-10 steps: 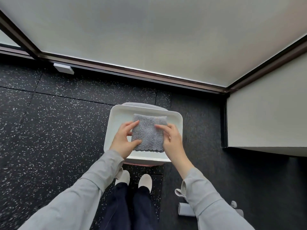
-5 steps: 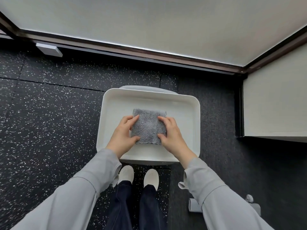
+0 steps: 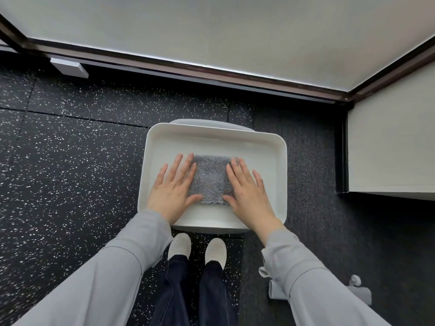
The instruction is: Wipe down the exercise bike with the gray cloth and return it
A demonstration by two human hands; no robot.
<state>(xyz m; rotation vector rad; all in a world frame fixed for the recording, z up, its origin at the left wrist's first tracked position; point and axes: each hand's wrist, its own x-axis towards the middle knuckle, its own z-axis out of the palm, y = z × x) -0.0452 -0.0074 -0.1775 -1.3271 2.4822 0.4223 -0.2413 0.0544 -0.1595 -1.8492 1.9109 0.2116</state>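
Observation:
A folded gray cloth (image 3: 210,180) lies flat in the middle of a white rectangular tray (image 3: 263,142), which rests on a white stool or stand. My left hand (image 3: 175,187) lies flat with fingers spread, its fingertips overlapping the cloth's left edge. My right hand (image 3: 247,188) lies flat the same way over the cloth's right edge. Neither hand grips the cloth. The exercise bike is out of view, apart from a grey part at the bottom right.
Black speckled rubber floor (image 3: 70,172) surrounds the tray. A frosted window wall (image 3: 211,31) runs along the far side. A white cabinet (image 3: 390,149) stands to the right. My white shoes (image 3: 197,250) are just under the tray's near edge. A grey foot piece (image 3: 357,292) lies at bottom right.
The cloth was held by both hands over the tray; it now lies flat in the tray, and both hands have opened and rest flat at its sides.

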